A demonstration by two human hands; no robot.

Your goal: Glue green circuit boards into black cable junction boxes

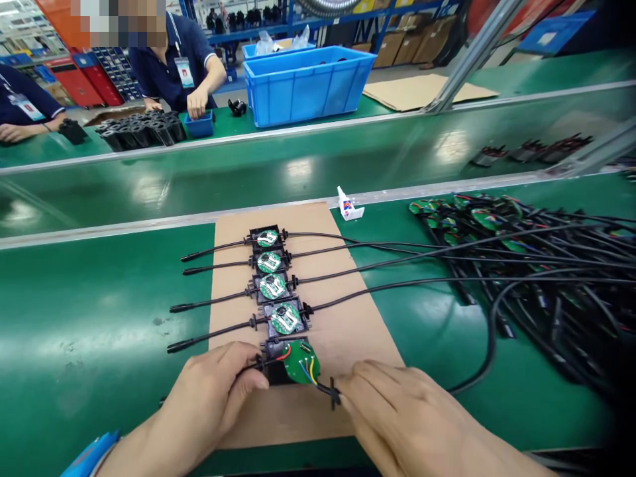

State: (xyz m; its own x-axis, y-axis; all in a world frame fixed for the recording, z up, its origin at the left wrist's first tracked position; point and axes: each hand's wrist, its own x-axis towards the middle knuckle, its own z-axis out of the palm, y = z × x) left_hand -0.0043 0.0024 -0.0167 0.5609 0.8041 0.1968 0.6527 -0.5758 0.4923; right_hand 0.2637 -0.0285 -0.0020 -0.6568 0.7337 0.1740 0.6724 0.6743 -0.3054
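A column of several black housings with round green circuit boards [272,285] lies on a brown cardboard sheet [342,331], each with black cables running left and right. At the near end, a black housing [276,366] has its green board [302,361] tilted up, coloured wires showing. My left hand [213,391] pinches the cable at this housing's left side. My right hand [397,411] is closed on the black cable grommet [332,392] at its right side.
A heap of wired green boards and black cables [536,265] fills the right of the green table. A small glue bottle [348,205] lies behind the cardboard. Beyond the conveyor belt [248,179], two other people work beside black parts [144,129] and a blue bin [308,83].
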